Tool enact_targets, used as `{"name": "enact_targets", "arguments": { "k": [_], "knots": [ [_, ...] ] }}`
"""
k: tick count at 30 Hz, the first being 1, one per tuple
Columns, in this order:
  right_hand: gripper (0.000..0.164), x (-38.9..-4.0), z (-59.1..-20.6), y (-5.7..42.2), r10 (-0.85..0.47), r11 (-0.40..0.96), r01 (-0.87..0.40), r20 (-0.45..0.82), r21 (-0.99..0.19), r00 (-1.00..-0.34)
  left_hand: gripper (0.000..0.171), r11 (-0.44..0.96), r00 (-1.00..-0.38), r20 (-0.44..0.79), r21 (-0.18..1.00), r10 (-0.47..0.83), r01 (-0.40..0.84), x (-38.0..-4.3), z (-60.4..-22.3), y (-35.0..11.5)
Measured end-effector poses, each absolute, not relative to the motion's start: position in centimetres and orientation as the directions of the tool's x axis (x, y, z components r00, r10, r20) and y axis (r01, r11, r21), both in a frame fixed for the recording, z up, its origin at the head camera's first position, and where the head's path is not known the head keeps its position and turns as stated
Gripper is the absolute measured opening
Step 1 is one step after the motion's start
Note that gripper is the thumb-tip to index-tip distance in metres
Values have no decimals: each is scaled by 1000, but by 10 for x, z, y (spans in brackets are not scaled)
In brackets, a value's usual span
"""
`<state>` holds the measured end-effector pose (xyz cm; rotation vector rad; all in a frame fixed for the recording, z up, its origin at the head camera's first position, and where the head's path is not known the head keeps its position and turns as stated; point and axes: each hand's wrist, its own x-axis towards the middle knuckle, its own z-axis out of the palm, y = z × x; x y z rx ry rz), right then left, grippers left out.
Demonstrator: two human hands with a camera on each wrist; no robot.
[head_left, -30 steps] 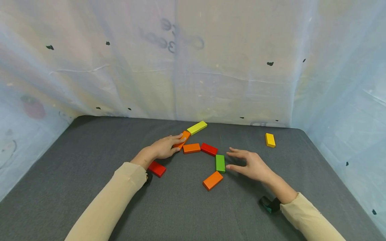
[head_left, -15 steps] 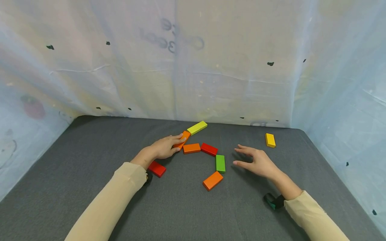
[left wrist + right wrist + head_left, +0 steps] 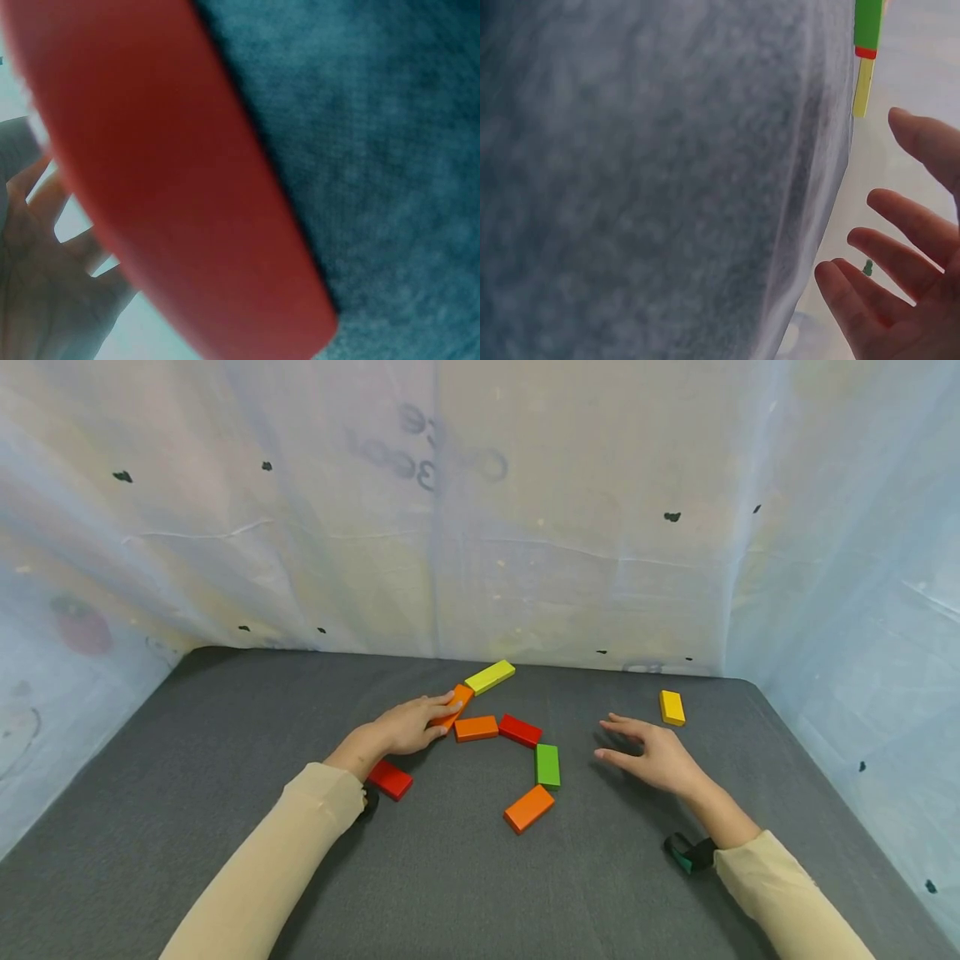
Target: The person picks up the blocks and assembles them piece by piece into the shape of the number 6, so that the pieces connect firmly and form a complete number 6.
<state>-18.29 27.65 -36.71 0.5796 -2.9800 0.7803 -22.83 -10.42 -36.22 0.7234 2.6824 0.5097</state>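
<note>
My left hand (image 3: 405, 727) holds an orange block (image 3: 464, 694), its fingers across the top and its thumb at the near side. The far end of that block meets a yellow-green block (image 3: 490, 677). Beside it lies another orange block (image 3: 476, 729), followed in a curve by a red block (image 3: 520, 731), a green block (image 3: 547, 766) and a third orange block (image 3: 528, 809). Under my left wrist is a red block (image 3: 391, 780), which looms large in the left wrist view. To the right of the green block, my right hand (image 3: 660, 758) hovers with spread fingers, holding nothing.
A yellow-orange block (image 3: 672, 708) lies alone at the back right, just beyond my right hand. The dark grey table (image 3: 420, 885) ends at a pale hanging sheet (image 3: 585, 568) behind and at both sides.
My right hand has drawn away from the green block, to the right and slightly farther back. My left hand has stayed on its orange block, and the blocks lie as before.
</note>
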Motion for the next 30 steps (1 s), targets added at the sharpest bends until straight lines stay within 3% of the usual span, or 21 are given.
{"name": "enact_targets", "arguments": {
  "k": [30],
  "knots": [
    [61,-191,-358,305,-287,857,-272,33,-439,-957,52,816,-824,-220,410,522,408,-227,-360,-104]
  ]
}}
